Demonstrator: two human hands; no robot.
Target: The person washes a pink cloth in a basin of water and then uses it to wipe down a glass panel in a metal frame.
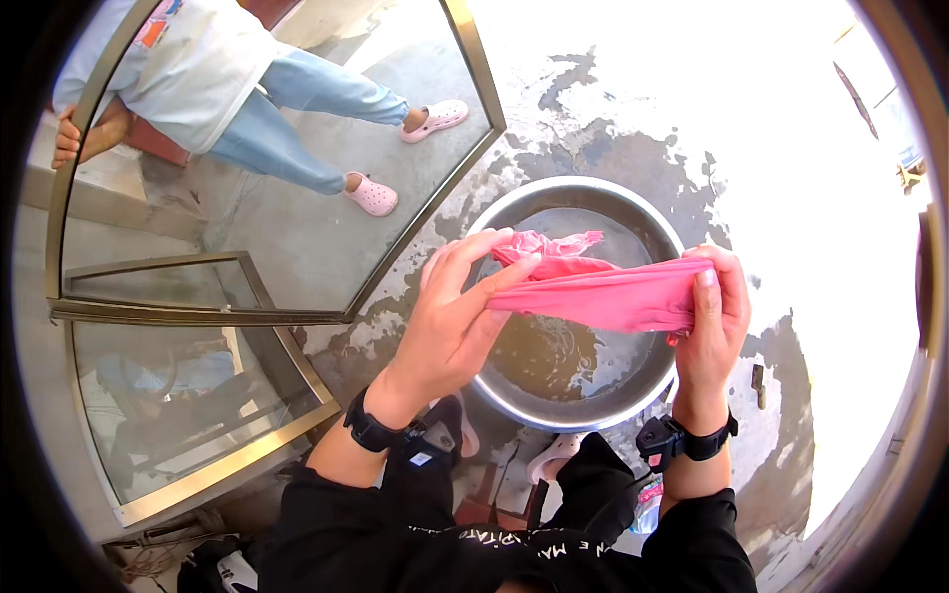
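Note:
A wet-looking pink cloth (608, 296) is stretched sideways between my two hands. My left hand (460, 304) grips its left end, where a crumpled, thinner-looking part bunches up by the fingertips. At the other end, my right hand (713, 319) pinches the cloth between thumb and fingers. Below the cloth sits a round metal basin (578, 424) on the ground, holding murky water (549, 363) with some ripples and foam. Cloth and hands hide part of the basin's inside.
At left, another person's hand (67, 137) holds a metal-framed glass panel (415, 230); that person wears pink clogs (371, 196). A second framed pane (222, 415) stands below it. Wet patches mark the concrete floor (778, 415). A small dark object (758, 385) lies right of the basin.

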